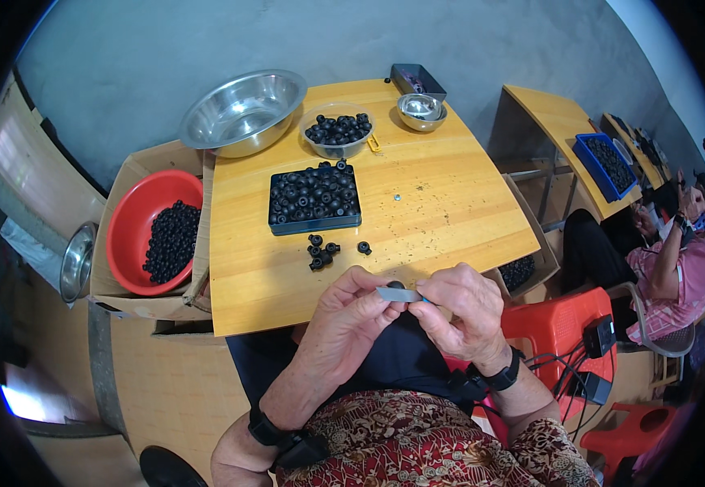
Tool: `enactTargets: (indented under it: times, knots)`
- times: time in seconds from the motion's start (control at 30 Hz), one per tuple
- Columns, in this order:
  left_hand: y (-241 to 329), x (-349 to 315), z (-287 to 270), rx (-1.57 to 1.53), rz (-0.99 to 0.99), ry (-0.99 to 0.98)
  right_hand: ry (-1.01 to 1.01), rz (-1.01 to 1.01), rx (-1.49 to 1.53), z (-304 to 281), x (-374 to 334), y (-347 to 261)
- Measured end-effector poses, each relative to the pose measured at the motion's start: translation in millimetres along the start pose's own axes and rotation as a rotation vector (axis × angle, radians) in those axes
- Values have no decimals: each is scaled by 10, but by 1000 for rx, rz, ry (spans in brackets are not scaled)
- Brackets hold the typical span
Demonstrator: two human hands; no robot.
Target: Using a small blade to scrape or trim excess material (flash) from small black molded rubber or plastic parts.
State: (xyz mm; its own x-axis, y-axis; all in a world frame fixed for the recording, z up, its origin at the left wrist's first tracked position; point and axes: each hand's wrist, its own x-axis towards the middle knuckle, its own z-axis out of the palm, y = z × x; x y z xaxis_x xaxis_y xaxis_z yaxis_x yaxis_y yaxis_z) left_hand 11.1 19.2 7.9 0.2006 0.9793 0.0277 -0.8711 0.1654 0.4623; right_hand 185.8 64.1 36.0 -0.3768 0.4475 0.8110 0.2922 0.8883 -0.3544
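My left hand [346,312] pinches a small round black part [396,285], mostly hidden by the fingers and a blade. My right hand [468,312] is closed round a small knife [399,295]; its flat grey blade lies across the black part, and a bit of blue shows at the right fingers. Both hands meet over the table's front edge. Just beyond them, several loose black parts [321,253] lie on the wooden table [442,235], and a single black part [364,247] sits apart. A dark tray [315,225] is heaped with the same kind of parts.
Behind the tray stand a clear tub [338,152] of black parts, a large steel basin [243,114], small steel bowls [422,124] and a dark box [418,81]. A red basin [129,235] sits in a carton at left. At right are a red stool [560,321] and a seated person [677,276].
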Motion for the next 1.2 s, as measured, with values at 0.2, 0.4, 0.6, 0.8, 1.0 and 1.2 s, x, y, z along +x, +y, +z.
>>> enactTargets:
  times: [0.2,0.4,0.6,0.8,1.0,1.2]
  knots:
    - [19,-1,-25,91,7,-11,-30,-5,-55,16,-19,42]
    - [46,-9,29,153,13,-49,143,121,23,-15,-38,151]
    - [32,-1,-11,84,-4,-4,71,4,10,12,-4,-4]
    - [18,-7,-10,68,1,-33,24,-23,-18,22,-12,-30]
    - [22,-17,8,65,2,-34,18,-18,-30,12,-15,-34]
    - [-3,-5,-15,117,5,-10,52,93,71,23,2,-55]
